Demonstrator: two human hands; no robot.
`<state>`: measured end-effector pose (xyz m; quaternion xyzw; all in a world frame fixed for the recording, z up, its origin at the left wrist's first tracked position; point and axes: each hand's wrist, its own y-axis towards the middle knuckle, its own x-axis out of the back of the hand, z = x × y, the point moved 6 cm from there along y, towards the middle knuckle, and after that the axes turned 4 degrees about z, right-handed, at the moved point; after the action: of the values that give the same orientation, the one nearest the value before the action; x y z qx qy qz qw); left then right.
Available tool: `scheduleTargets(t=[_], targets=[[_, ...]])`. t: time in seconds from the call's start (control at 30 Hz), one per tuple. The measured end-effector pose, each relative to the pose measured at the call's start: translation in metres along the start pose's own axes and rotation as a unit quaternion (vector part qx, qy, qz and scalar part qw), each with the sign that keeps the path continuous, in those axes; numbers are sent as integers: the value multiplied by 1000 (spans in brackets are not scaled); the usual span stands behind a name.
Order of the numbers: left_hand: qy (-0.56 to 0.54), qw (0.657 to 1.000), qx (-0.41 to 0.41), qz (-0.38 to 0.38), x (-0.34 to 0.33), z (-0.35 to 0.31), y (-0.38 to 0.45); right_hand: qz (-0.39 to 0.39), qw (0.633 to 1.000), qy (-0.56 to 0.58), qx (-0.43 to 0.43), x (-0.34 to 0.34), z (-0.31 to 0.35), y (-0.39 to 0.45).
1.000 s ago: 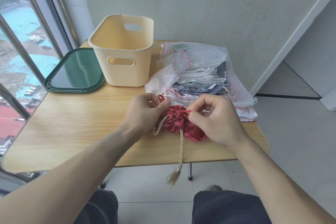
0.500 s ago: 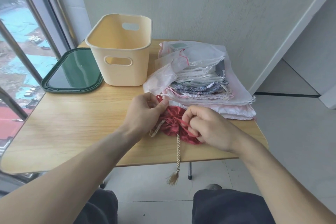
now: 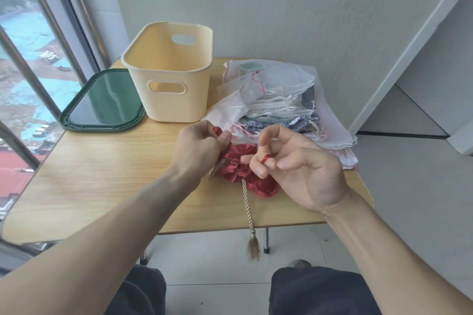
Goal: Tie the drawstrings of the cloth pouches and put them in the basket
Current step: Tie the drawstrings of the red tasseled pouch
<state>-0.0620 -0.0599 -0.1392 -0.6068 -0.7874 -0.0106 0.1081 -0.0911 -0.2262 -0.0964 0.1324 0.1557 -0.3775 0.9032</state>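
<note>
My light wooden table point(image 3: 102, 181) stands against a pale textured wall point(image 3: 281, 7), on thin metal legs point(image 3: 266, 240) over grey floor tiles point(image 3: 409, 186). At my left, a tall window point(image 3: 23, 64) with grey frames shows rooftops far below in daylight.

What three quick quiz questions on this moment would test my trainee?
1. True or false: the cream basket already holds a pouch.
2. Which of the hands has red ribbon wound round a finger: A left, B right?
3. Fill in: the twisted cord's tassel hangs off the table's ___ edge.

Key: 1 false, no pouch shows inside; the red pouch lies on the table. 2 B. 3 near.
</note>
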Motion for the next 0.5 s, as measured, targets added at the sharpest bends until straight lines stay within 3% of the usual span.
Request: scheduleTargets(t=[0.13, 0.2, 0.27, 0.33, 0.4, 0.47, 0.5], targets=[[34, 999, -22, -4, 3, -9, -1, 15, 998, 28, -45, 6, 2, -1], [118, 990, -77, -1, 4, -21, -8, 22, 998, 47, -44, 8, 3, -1], [205, 970, -133, -4, 5, -33, -15, 5, 995, 95, -9, 15, 6, -3], [212, 964, -159, 11, 8, -40, -16, -35, 993, 97, 51, 25, 10, -4], [163, 977, -137, 33, 8, -39, -16, -92, 989, -85, 84, 34, 15, -8], [122, 985, -117, 31, 6, -36, -16, -116, 934, -334, 56, 36, 14, -6], [88, 990, -105, 35, 5, -36, -18, -128, 904, -407, 31, 38, 10, -4]])
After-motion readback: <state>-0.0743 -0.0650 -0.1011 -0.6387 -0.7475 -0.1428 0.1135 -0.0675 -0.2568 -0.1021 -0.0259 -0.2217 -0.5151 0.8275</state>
